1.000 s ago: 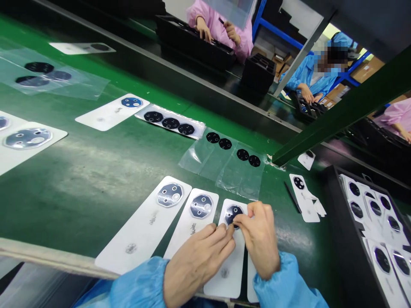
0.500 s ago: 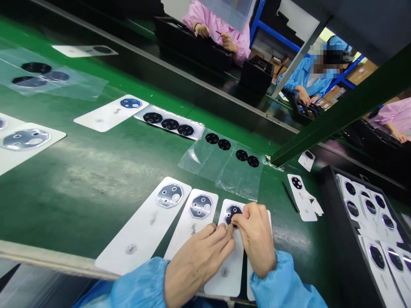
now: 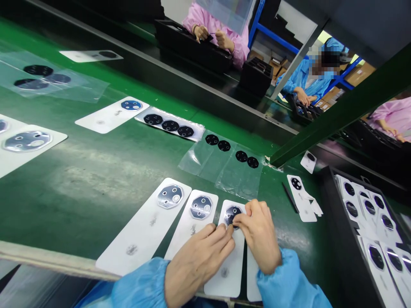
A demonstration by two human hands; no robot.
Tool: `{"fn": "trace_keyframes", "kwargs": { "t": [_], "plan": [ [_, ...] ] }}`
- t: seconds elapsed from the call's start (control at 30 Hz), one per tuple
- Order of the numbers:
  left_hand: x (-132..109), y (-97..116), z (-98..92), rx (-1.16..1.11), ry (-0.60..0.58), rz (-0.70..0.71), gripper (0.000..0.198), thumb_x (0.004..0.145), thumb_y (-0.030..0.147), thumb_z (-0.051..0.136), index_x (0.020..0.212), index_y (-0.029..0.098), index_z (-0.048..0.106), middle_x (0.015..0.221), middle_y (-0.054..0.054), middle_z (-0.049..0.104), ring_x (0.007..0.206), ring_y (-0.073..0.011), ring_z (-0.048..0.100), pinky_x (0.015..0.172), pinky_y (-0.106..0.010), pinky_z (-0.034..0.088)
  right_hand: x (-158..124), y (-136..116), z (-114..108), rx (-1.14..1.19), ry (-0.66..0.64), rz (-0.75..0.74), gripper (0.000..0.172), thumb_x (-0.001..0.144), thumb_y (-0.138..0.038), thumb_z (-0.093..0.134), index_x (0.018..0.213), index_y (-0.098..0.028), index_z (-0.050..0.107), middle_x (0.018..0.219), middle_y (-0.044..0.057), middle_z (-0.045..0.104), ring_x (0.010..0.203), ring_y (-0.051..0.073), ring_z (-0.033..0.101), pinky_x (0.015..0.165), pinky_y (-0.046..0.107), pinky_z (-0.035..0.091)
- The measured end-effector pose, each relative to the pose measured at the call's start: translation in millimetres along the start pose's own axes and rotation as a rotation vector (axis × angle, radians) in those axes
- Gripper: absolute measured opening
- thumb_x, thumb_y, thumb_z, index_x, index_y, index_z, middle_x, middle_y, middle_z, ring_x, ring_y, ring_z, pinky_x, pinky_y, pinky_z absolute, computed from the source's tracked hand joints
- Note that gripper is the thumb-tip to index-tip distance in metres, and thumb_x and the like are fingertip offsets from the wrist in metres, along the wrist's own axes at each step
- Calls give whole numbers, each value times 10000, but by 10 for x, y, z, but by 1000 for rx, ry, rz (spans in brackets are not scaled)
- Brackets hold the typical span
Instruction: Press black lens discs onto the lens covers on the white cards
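Note:
A white phone back panel (image 3: 226,265) lies on the green bench in front of me, a dark octagonal camera sticker (image 3: 231,213) at its upper end. Thumb and index finger of my right hand (image 3: 260,235) pinch at the sticker's lower right edge. My left hand (image 3: 202,261) rests across the panel, fingers curled and close together, tips at the sticker's lower edge; its thumb is hidden. Left of it lie two more white panels, the nearer (image 3: 192,229) and the farther (image 3: 150,222), with shiny octagons. Another panel (image 3: 253,273) is partly covered by my right hand and sleeve.
Clear bags (image 3: 205,160) with black octagons and a strip (image 3: 173,124) of three lie behind the panels. A black tray (image 3: 340,239) of panels stands right, near a dark thin tool (image 3: 290,197). A green post (image 3: 321,128) slants overhead. Co-workers (image 3: 221,34) sit across.
My right hand and wrist have shifted slightly right, its pinch still at the sticker's edge. My left hand stays nearly in place. The panels in front of me lie as before.

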State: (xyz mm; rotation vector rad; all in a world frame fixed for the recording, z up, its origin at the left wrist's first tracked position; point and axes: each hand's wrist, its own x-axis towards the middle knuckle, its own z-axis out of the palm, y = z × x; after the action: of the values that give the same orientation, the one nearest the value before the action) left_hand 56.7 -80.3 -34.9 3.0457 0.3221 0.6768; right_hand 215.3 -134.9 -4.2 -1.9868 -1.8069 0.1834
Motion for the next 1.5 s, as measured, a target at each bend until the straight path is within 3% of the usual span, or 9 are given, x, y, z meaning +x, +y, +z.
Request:
{"fn": "trace_keyframes", "kwargs": {
  "t": [0.2, 0.4, 0.5, 0.77, 0.9, 1.03, 1.2, 1.37, 1.5],
  "plan": [
    [5, -79, -56, -197, 50, -81, 244, 911, 35, 320, 871, 134, 539, 1076, -55, 618, 836, -179, 499, 711, -321, 341, 107, 204, -139, 583, 25, 323, 119, 828, -216, 584, 761, -219, 683, 815, 14, 562, 795, 165, 530, 713, 295, 414],
    [-17, -109, -65, -62, 42, -99, 266, 911, 31, 309, 861, 124, 552, 1115, -78, 613, 901, -207, 500, 739, -339, 337, 69, 223, -139, 882, -18, 457, 217, 828, -374, 569, 908, -196, 663, 799, 19, 618, 625, 122, 559, 647, 278, 460],
    [-22, -107, -43, -18, 35, -88, 255, 898, 25, 326, 874, 122, 561, 1141, -74, 609, 948, -218, 496, 762, -344, 333, 74, 187, -122, 962, -10, 531, 232, 732, -386, 680, 812, -183, 601, 687, -6, 603, 554, 115, 558, 570, 256, 457],
    [3, -97, -87, 73, 2, -82, 282, 871, 11, 322, 909, 127, 577, 1134, -70, 618, 959, -205, 497, 782, -340, 332, 59, 198, -50, 867, -11, 477, 157, 798, -342, 614, 813, -188, 588, 691, -11, 581, 607, 116, 588, 598, 238, 489],
    [5, -90, -93, 105, -7, -64, 302, 858, 2, 313, 911, 125, 583, 1132, -77, 619, 956, -195, 496, 775, -339, 330, 81, 211, -69, 842, -5, 497, 225, 815, -386, 589, 923, -189, 599, 734, 20, 648, 654, 139, 626, 644, 267, 518],
    [-4, -88, -76, 123, -28, -57, 301, 854, 12, 316, 912, 131, 586, 1125, -77, 618, 942, -199, 496, 751, -345, 331, 122, 153, -144, 847, -100, 518, 292, 827, -423, 562, 954, -171, 635, 782, 58, 697, 687, 158, 653, 713, 305, 516],
    [-19, -89, -55, 121, -35, -54, 294, 851, 16, 317, 913, 129, 582, 1134, -81, 611, 940, -199, 495, 744, -347, 340, 161, 94, -160, 1001, -110, 569, 247, 742, -403, 666, 822, -171, 636, 786, 65, 690, 697, 178, 649, 666, 308, 514],
    [-38, -79, -22, 110, -31, -50, 278, 850, 23, 332, 946, 125, 572, 1164, -93, 601, 962, -196, 498, 747, -335, 363, 167, 134, -39, 748, -21, 358, 73, 742, -251, 666, 686, -204, 662, 833, 13, 526, 710, 135, 515, 638, 274, 433],
    [-44, -80, 2, 98, -21, -45, 270, 846, 20, 335, 930, 125, 569, 1148, -97, 611, 961, -193, 502, 731, -321, 380, 152, 114, 87, 538, -33, 263, 121, 790, -161, 591, 722, -225, 669, 819, 5, 441, 804, 161, 473, 745, 305, 399]
  ]
}}
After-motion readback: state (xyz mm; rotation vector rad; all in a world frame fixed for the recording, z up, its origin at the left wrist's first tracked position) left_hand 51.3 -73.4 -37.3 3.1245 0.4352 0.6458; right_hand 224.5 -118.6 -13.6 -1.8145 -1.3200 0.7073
